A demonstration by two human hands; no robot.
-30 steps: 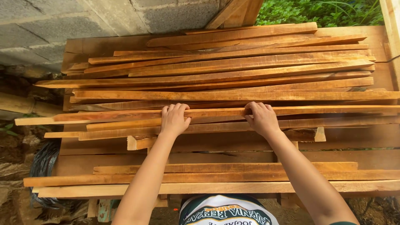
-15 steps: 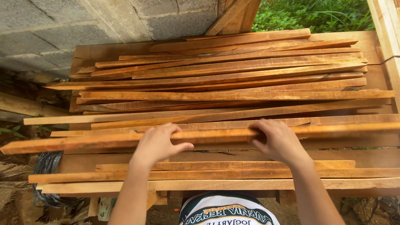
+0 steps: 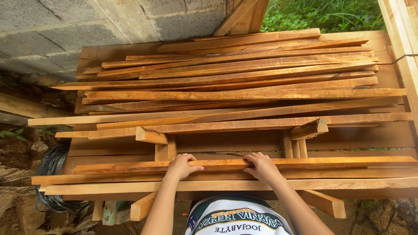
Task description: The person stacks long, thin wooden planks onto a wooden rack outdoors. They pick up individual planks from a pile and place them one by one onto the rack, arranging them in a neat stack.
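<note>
A long reddish-brown wooden slat (image 3: 331,162) lies across the near edge of a wooden table (image 3: 361,138), on top of two other long slats (image 3: 104,188). My left hand (image 3: 182,166) grips it left of its middle, fingers curled over the far edge. My right hand (image 3: 263,166) grips it a little to the right, fingers over the same edge. A pile of several similar slats (image 3: 244,82) covers the far half of the table, lying roughly parallel, left to right.
A grey block wall (image 3: 87,21) stands behind the table at the left, green plants (image 3: 322,13) at the back right. Short wooden blocks (image 3: 151,135) sit under the pile. A dark coil of cable (image 3: 50,165) hangs at the left. Timber leans at the right edge (image 3: 402,30).
Both hands have pulled one slat from the pile's near side toward me and set it on the slats at the table's front edge.
</note>
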